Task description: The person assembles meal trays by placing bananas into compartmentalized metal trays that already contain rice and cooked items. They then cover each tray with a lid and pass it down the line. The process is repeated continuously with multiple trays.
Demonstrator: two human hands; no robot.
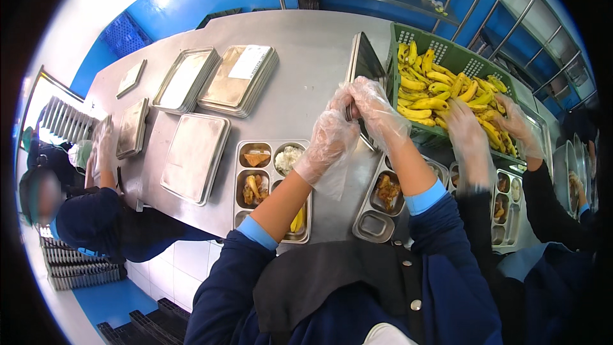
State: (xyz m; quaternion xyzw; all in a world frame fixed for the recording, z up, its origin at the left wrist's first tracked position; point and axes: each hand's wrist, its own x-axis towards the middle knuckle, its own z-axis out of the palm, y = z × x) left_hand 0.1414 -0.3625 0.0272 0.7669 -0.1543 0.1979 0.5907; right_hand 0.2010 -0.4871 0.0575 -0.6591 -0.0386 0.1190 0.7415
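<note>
My left hand [332,142] and my right hand [379,114], both in loose clear plastic gloves, meet in front of me with fingers closed around the near side of a metal tray lid [368,57]. The rectangular lid is tilted up on edge, its dark shiny face toward the crate. Below my left forearm is a compartment tray [240,172] with white rice [288,160], a golden fried piece [257,158], browned food in sauce [253,190] and a banana [297,220]. Partly under my right forearm lies another compartment tray [375,225] holding browned food [387,190].
A green crate [440,43] of bananas stands at right, with a co-worker's gloved hands [471,134] over it. More filled trays [507,207] lie beyond. Stacked lids [239,80] and a single lid [195,158] lie left on the steel table [306,57]. Another person [96,217] works at far left.
</note>
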